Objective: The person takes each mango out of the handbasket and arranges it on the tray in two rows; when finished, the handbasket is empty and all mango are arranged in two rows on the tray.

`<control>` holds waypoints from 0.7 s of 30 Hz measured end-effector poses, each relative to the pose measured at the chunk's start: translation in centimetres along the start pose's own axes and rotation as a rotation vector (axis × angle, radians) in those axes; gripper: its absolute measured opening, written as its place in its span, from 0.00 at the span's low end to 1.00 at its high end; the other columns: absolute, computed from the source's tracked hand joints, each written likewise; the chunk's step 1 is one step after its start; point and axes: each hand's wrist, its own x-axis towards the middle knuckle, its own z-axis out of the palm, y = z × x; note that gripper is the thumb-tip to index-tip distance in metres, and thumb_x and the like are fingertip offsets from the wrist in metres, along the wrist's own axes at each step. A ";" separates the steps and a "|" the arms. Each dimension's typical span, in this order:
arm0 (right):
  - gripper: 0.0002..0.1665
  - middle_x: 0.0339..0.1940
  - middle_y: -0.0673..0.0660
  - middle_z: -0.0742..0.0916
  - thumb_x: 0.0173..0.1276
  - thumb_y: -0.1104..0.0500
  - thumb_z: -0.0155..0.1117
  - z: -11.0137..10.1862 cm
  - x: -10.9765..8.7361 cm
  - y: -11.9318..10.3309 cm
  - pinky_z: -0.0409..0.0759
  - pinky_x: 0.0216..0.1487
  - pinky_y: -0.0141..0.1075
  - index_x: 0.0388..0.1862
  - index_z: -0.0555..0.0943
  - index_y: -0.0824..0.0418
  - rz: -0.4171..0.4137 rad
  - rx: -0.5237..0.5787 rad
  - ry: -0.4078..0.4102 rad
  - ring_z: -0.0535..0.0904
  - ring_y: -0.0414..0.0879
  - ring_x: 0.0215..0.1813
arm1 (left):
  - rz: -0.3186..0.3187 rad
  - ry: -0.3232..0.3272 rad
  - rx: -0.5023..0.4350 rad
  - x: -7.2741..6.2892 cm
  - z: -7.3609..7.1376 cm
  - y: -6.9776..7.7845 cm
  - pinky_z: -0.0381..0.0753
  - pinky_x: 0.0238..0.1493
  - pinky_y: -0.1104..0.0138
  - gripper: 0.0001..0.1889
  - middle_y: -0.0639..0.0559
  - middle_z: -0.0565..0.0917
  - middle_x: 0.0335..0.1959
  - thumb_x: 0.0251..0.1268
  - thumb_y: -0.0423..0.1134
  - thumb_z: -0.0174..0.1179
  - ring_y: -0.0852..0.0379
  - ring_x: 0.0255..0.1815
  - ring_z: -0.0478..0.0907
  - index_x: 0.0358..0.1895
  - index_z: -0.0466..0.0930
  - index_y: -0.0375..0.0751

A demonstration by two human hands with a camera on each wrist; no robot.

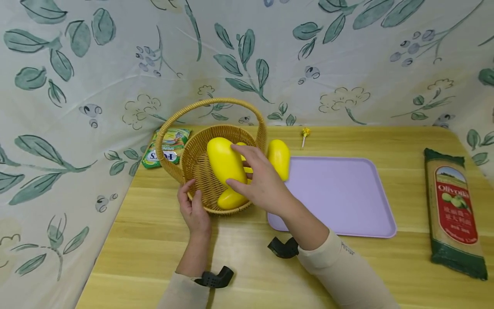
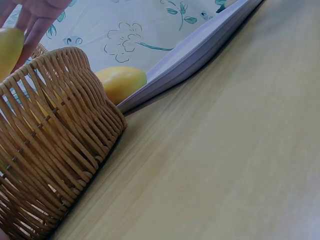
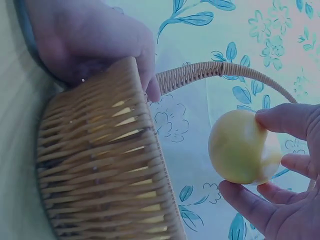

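Note:
My right hand pinches a yellow mango between thumb and fingers. In the right wrist view that mango is held above the rim of the wicker basket. My left hand grips the near left rim of the basket, fingers over the edge. Inside the basket lies another mango near the front, and more yellow shows behind the held one, partly hidden by my right hand. One more mango sits outside, between the basket and the lilac tray.
The basket's tall hoop handle arches over it. A green snack packet lies behind its left side. A yellow lollipop is at the back, and a noodle packet lies far right. Patterned cloth hangs behind the table.

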 end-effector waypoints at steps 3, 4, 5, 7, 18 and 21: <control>0.46 0.75 0.52 0.70 0.65 0.55 0.75 -0.4 -1.2 0.2 0.85 0.61 0.47 0.79 0.64 0.48 0.017 0.010 -0.013 0.78 0.53 0.66 | -0.002 -0.003 0.000 0.0 -0.1 -0.1 0.40 0.84 0.55 0.16 0.37 0.70 0.67 0.70 0.29 0.48 0.50 0.83 0.50 0.58 0.73 0.30; 0.46 0.75 0.52 0.69 0.65 0.55 0.75 -0.6 -1.6 0.3 0.85 0.60 0.46 0.79 0.64 0.48 0.022 0.006 -0.016 0.78 0.53 0.66 | -0.002 -0.003 -0.001 0.0 -0.1 -0.1 0.40 0.84 0.55 0.16 0.38 0.71 0.67 0.70 0.29 0.48 0.50 0.83 0.50 0.58 0.73 0.30; 0.46 0.75 0.52 0.69 0.65 0.55 0.75 -0.8 -2.0 0.4 0.86 0.59 0.45 0.79 0.64 0.48 0.025 0.000 -0.020 0.78 0.53 0.66 | -0.003 -0.003 -0.001 0.1 -0.1 -0.1 0.40 0.84 0.55 0.16 0.38 0.71 0.67 0.70 0.29 0.48 0.51 0.83 0.50 0.59 0.73 0.30; 0.46 0.75 0.52 0.70 0.64 0.55 0.75 -1.2 -2.9 0.6 0.86 0.57 0.46 0.79 0.65 0.48 0.025 -0.022 -0.022 0.78 0.53 0.63 | 0.000 0.000 -0.002 0.1 -0.1 -0.2 0.40 0.84 0.55 0.17 0.39 0.72 0.67 0.70 0.29 0.48 0.50 0.83 0.50 0.59 0.73 0.29; 0.47 0.72 0.54 0.72 0.63 0.57 0.77 -3.7 -6.4 2.8 0.87 0.56 0.47 0.78 0.66 0.50 0.064 -0.091 -0.054 0.79 0.52 0.63 | -0.016 0.001 -0.004 0.0 0.0 0.1 0.38 0.85 0.55 0.17 0.38 0.70 0.68 0.70 0.29 0.47 0.49 0.84 0.48 0.59 0.72 0.27; 0.46 0.71 0.55 0.73 0.63 0.58 0.77 -4.8 -7.1 3.1 0.87 0.55 0.48 0.78 0.66 0.51 0.067 -0.111 -0.067 0.80 0.54 0.62 | -0.020 0.000 -0.005 0.0 0.0 0.0 0.38 0.85 0.55 0.17 0.38 0.70 0.69 0.70 0.29 0.47 0.49 0.84 0.47 0.59 0.72 0.28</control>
